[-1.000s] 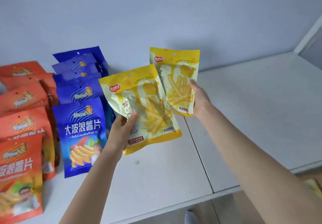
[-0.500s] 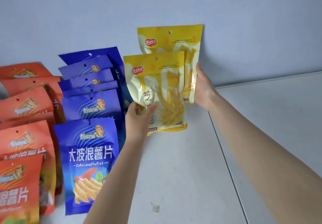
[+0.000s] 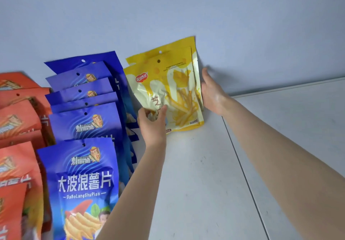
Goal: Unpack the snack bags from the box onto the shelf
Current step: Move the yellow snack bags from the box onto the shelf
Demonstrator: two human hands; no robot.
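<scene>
Fingers (image 3: 160, 109) of your left hand (image 3: 152, 123) curl over the lower left corner of the front yellow bag (image 3: 164, 94), with the thumb on its face, so this hand is grasping the bag. Your right hand (image 3: 212, 94) lies flat with extended fingers against the right edge of the two yellow bags; the palm touches them, but you cannot tell from this view if the fingers close behind them. The rear yellow bag (image 3: 186, 44) stands just behind the front one and shows only its top strip and right edge. Both bags stand almost upright at the far side of the white shelf (image 3: 196, 174), against the pale blue wall (image 3: 168, 12), and their bottom edges touch the shelf surface. Just to the left of them stands a row of blue snack bags (image 3: 85, 124), one behind the other from near to far. Further left, at the edge of the picture, is a row of orange snack bags (image 3: 16, 120), partly cut off. A thin seam (image 3: 242, 165) runs from far to near across the shelf, to the right of the yellow bags.
</scene>
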